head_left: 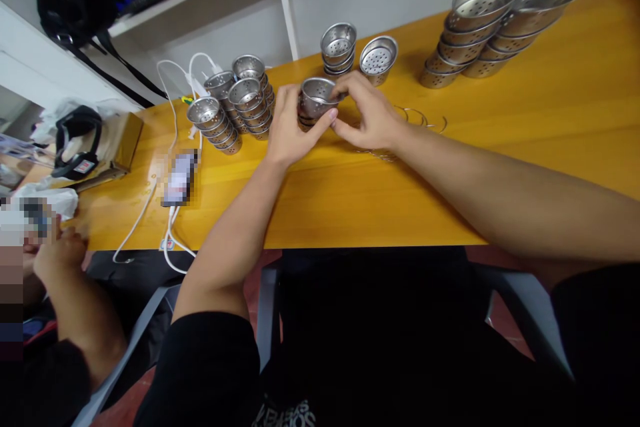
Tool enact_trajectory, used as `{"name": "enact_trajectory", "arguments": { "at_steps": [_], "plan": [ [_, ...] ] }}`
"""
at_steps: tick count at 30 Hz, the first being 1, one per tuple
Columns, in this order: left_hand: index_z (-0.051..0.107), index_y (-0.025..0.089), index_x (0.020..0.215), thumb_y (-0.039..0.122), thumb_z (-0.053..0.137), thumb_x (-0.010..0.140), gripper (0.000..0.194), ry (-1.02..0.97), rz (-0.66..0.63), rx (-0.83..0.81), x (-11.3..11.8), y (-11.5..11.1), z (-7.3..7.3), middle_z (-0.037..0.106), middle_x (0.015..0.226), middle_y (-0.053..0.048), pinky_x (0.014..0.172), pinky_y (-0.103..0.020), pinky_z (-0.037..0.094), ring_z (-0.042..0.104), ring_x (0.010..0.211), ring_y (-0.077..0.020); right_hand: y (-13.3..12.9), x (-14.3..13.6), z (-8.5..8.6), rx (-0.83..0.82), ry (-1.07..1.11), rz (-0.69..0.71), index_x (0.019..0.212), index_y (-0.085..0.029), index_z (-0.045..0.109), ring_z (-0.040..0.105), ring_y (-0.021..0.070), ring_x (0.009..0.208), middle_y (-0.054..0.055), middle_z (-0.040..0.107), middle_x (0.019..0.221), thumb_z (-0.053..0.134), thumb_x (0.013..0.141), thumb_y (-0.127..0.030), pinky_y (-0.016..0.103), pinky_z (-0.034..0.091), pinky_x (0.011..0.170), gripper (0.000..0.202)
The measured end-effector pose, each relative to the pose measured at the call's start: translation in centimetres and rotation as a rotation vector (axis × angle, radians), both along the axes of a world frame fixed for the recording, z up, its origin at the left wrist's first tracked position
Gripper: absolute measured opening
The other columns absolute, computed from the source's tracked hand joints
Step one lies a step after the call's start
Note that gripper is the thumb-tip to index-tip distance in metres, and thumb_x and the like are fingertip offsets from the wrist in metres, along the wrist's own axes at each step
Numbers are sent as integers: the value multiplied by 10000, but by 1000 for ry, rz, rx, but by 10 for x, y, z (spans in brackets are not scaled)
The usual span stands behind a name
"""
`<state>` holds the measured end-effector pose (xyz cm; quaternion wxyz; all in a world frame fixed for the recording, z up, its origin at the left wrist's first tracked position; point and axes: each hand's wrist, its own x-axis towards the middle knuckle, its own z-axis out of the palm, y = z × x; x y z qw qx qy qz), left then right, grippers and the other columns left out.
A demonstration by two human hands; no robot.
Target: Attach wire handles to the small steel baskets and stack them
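Between my two hands is a perforated metal cup (316, 95), with another rim showing just under it. My left hand (289, 130) is closed around its left side, the thumb reaching across the front. At the right edge, the fingers and thumb of my right hand (369, 113) are closed on the rim; the fingertips are partly inside the cup. Just behind stand a short stack of the same cups (339, 47) and a separate cup (379, 60). Thin wire rings (425, 119) lie beside and beneath my right wrist.
Stacks of perforated cups stand at left (247, 93) and at back right (457, 40). A phone (180, 177) with white cables lies on the yellow table (350, 213). A cardboard box (127, 140) sits at the left end, near another person's arm (83, 300).
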<state>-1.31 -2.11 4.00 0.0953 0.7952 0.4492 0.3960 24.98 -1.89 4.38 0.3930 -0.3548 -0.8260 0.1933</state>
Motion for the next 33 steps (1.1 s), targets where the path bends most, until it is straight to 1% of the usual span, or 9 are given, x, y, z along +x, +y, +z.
{"name": "enact_trajectory", "arguments": {
  "at_steps": [4, 8, 12, 14, 16, 20, 26, 29, 33],
  "plan": [
    [505, 377, 1890, 1023, 693, 1138, 1009, -8, 12, 18, -6, 10, -10, 648, 1848, -176, 1603, -643, 459, 542, 1895, -451, -2, -1, 0, -22, 8, -67, 1680, -432, 734, 594, 525, 1762, 139, 716, 1807, 817, 1141, -699, 841, 479, 1517, 607],
    [297, 354, 2002, 1080, 640, 1119, 1193, -60, -48, 32, -17, 34, -31, 524, 2037, -182, 1669, -632, 360, 467, 1980, -440, 7, -2, -11, 49, 76, -26, 1748, -464, 730, 602, 517, 1804, 118, 713, 1868, 737, 1191, -778, 841, 473, 1549, 639],
    [333, 402, 1988, 1123, 603, 1108, 1170, -101, -75, 28, -27, 60, -51, 554, 2061, -99, 1683, -621, 383, 453, 2000, -402, 20, -5, -23, 178, 200, 85, 1777, -443, 755, 639, 552, 1782, 138, 740, 1857, 779, 1171, -811, 881, 465, 1555, 709],
    [350, 414, 1986, 1111, 661, 1092, 1175, -147, -75, 27, -28, 66, -56, 548, 2066, -107, 1687, -643, 385, 461, 1999, -402, 23, -5, -26, 187, 203, 99, 1810, -464, 743, 637, 551, 1795, 118, 731, 1880, 800, 1165, -816, 887, 454, 1563, 737],
    [351, 430, 1990, 1100, 714, 1073, 1192, -173, -78, 30, -28, 67, -58, 549, 2058, -132, 1686, -656, 389, 483, 1993, -404, 24, -5, -26, 171, 186, 97, 1847, -472, 723, 620, 554, 1816, 106, 714, 1908, 836, 1150, -807, 890, 440, 1572, 781],
    [359, 418, 1996, 1083, 647, 1115, 1141, -157, -93, 31, -25, 62, -55, 590, 2018, -164, 1641, -611, 473, 591, 1929, -386, 25, -4, -29, 163, 158, 111, 1926, -427, 663, 587, 556, 1849, 121, 676, 1955, 870, 1143, -760, 875, 439, 1578, 875],
    [563, 362, 1849, 1098, 701, 1074, 1078, -171, -39, 22, -28, 55, -47, 733, 1849, -190, 1566, -622, 556, 742, 1755, -400, 29, -2, -37, 166, 157, 167, 2009, -409, 567, 675, 531, 1780, 116, 642, 1994, 829, 1181, -756, 826, 503, 1555, 936],
    [633, 355, 1779, 1096, 707, 1074, 1025, -180, 10, 45, -28, 52, -45, 773, 1781, -177, 1584, -641, 534, 739, 1748, -400, 26, -2, -35, 124, 165, 168, 2016, -373, 569, 737, 539, 1697, 141, 659, 1977, 807, 1183, -827, 814, 575, 1498, 978],
    [569, 372, 1846, 1090, 705, 1078, 1061, -182, -30, 28, -25, 51, -45, 736, 1806, -179, 1552, -634, 577, 751, 1736, -392, 21, -3, -29, 114, 177, 108, 1923, -385, 690, 771, 535, 1616, 147, 782, 1809, 710, 1183, -979, 791, 628, 1444, 948]
  ]
}}
